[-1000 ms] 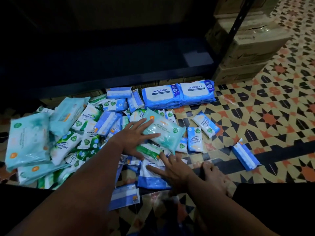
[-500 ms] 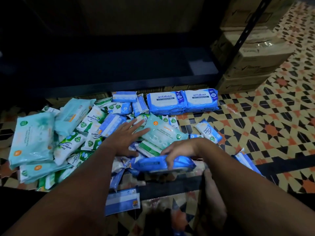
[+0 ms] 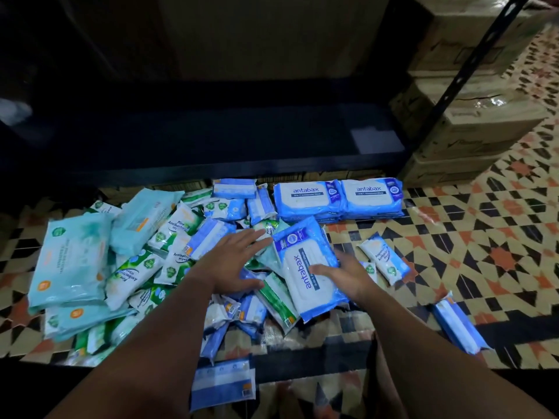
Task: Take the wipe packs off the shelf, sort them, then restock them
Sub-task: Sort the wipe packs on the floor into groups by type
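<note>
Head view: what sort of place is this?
Likely a shop stockroom or storage corner: dark metal shelf, stacked cardboard cartons beside it, and many retail wipe packs heaped on the patterned tile floor.

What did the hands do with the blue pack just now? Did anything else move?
The right hand pulled a big blue antabax pack out from the near edge of the pile, turned it label up and carried it toward the two antabax packs by the shelf; it holds it now. The left hand stayed flat on the pile, and the pile and loose packs did not move.
</note>
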A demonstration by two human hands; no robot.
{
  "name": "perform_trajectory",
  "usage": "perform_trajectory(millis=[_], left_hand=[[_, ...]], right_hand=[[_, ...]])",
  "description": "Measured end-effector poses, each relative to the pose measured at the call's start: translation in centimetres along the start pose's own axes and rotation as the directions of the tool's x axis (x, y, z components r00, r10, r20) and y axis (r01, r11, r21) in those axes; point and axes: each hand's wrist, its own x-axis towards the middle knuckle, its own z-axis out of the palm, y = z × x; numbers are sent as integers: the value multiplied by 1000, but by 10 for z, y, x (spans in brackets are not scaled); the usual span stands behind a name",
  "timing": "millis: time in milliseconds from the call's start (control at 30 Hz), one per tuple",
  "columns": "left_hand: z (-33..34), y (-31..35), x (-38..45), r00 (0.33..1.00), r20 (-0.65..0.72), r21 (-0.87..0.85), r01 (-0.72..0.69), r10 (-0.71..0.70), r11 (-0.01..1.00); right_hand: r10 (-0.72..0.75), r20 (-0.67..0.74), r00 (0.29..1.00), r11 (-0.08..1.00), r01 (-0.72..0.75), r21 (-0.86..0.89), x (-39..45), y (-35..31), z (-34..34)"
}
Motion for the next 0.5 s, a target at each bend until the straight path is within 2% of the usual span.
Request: perform_trajectory(millis=[33,100,167,200,233,267,333,367,400,433,500], left_hand=[[1,1,2,1000,7,-14,-1,1,1000],[3,1,3,1000,9,-32,-5,6,999],[5,0,3,1000,19,-2,-25,25,1000],[6,0,3,999,31,23,-36,36,999],[6,1,3,998,45,40,-45,43,998],[6,2,4,997,60,50,-48,45,998],[7,3,5,996,74,62,-49,45,997],[8,2,5,996,74,71,-47,42,996],[9,2,6,997,71,79,-42,36,996],[10,2,6,997,66,85,-34,28,996],[11,1,7,999,42,84,-33,29,996]], right_hand=[[-36,-54,998,990,29,-136,-2,-1,1],[-163,-161,973,898,78,-434,-4,1,2],[-404,-173,898,754,220,-619,-3,5,-2],[-528,-99,844,647,324,-691,1,4,-8],[-600,55,798,480,414,-774,6,-1,-15],[-592,264,762,255,487,-835,10,-11,-22],[-378,638,671,-197,615,-763,20,-30,-31],[-302,760,575,-376,661,-649,27,-36,-33],[-249,843,478,-510,675,-533,34,-39,-33],[-209,885,415,-594,665,-452,39,-40,-30],[-145,925,351,-644,676,-357,49,-39,-20]])
